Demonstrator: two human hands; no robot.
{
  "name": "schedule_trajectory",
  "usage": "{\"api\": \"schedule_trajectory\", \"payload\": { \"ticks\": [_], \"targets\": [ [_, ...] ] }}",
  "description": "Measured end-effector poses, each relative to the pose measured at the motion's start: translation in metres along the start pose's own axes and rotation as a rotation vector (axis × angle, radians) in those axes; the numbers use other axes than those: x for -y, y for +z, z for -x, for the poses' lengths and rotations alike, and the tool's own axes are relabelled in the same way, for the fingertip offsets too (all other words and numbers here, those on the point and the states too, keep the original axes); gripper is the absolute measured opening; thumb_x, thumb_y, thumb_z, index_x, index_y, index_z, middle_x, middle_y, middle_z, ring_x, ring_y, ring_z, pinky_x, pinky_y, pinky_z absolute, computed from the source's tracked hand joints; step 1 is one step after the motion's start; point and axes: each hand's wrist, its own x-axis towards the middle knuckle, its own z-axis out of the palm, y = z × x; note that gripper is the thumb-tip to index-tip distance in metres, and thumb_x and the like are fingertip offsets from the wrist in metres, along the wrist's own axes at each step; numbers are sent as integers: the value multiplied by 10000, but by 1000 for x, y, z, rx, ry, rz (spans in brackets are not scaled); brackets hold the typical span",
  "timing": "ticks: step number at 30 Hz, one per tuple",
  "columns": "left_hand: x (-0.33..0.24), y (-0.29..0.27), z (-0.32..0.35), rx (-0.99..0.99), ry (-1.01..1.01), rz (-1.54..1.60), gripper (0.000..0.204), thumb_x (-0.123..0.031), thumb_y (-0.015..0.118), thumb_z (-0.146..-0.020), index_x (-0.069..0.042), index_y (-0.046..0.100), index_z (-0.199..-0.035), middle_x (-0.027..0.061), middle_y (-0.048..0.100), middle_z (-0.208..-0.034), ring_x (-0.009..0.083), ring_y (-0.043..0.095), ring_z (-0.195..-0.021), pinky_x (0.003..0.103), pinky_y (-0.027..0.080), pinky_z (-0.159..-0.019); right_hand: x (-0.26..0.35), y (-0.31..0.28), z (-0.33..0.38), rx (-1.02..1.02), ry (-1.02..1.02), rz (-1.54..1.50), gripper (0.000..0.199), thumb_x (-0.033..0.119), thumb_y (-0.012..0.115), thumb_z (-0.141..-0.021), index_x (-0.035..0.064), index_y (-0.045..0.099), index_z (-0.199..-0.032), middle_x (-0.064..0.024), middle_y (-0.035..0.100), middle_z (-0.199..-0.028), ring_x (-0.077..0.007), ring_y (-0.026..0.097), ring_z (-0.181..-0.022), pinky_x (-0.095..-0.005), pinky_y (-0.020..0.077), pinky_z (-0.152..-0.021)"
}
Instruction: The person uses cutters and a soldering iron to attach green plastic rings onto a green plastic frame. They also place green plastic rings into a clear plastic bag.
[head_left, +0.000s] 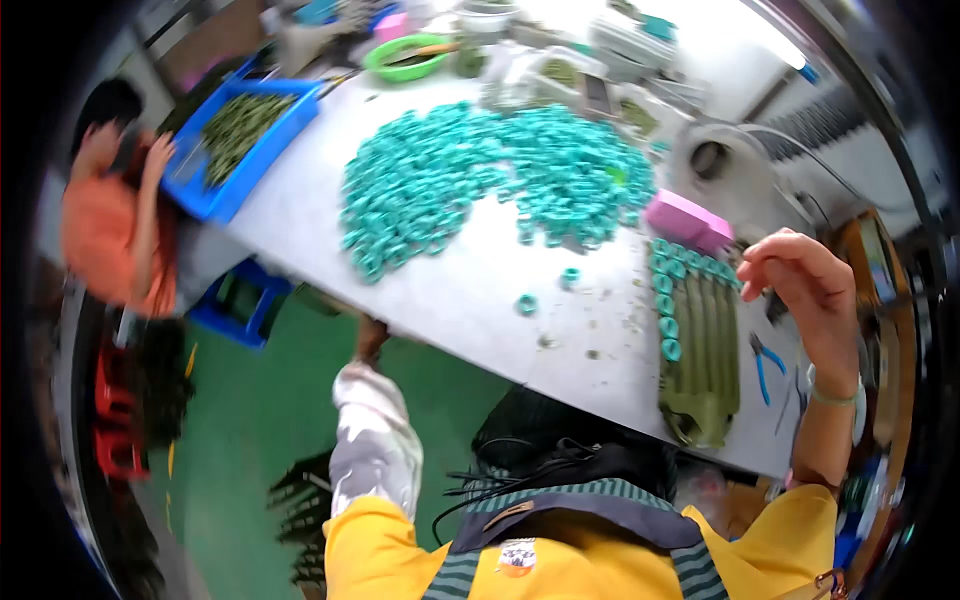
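A right hand, loosely curled with nothing visible in its fingers, hovers beside an olive-green ridged tray at the right end of a white table surface. Small teal rings line the tray's far and left edges. The left hand — dim by the near edge — has an unreadable grip. Best, probably: lower rings flat, nudging no neighbours.

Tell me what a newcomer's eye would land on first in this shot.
Probably the broad spread of small turquoise plastic-looking rings across the far half of the pale grey table. Next, the bare right hand, loosely curled near the far end of an olive-green ridged holder. Then the bright blue rectangular tray of green pieces at the table's left edge.
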Motion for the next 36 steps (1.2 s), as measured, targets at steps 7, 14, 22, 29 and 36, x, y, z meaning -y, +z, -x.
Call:
{"api": "schedule_trajectory", "payload": {
  "ticks": [7, 14, 22, 29, 36],
  "targets": [
    [-75, 7, 30, 814, 123, -1186, 371, -344, 509, -988, -113, 634, -1250, 173, 635, -1249, 366, 589, -1154, 431, 469, -980, -82, -133, 135, -717, 597, 79, 271, 281, 594, -991, 30, 694, -983, -12, 656, -772, -76, 603, -651, -212, 487, -606],
    [-249, 34, 146, 831, -269, -680, 255, -175, 532, -988, 9, 678, -1089, 118, 731, -926, 197, 695, -860, 308, 531, -755, -287, -285, 220, -1419, 548, -781, 317, 309, 812, -826, 75, 605, -885, -32, 556, -752, -128, 539, -659, -262, 476, -579],
    [-362, 129, 209, 654, 183, -481, 167, -104, 579, -973, 14, 680, -1035, 69, 693, -870, 129, 640, -791, 270, 504, -695, -350, -370, 221, -1175, 470, -829, 230, 165, 833, -795, 80, 666, -929, -72, 599, -824, -158, 620, -715, -243, 518, -583],
    [-355, 217, 186, 347, 924, -1021, 268, 7, 641, -806, -46, 655, -1068, 108, 648, -1042, 318, 599, -970, 382, 504, -842, -314, -365, 234, -1060, 375, -562, 309, 232, 719, -901, 15, 675, -1117, -72, 664, -938, -117, 642, -795, -224, 546, -721],
    [-330, 224, 145, 512, 903, -1144, 352, 1, 680, -740, -66, 667, -1085, 104, 639, -1054, 326, 600, -982, 402, 501, -851, -234, -311, 276, -1218, 235, -368, 318, 233, 683, -927, 29, 668, -1170, -48, 686, -1033, -86, 655, -841, -194, 554, -800]
  ]
}}
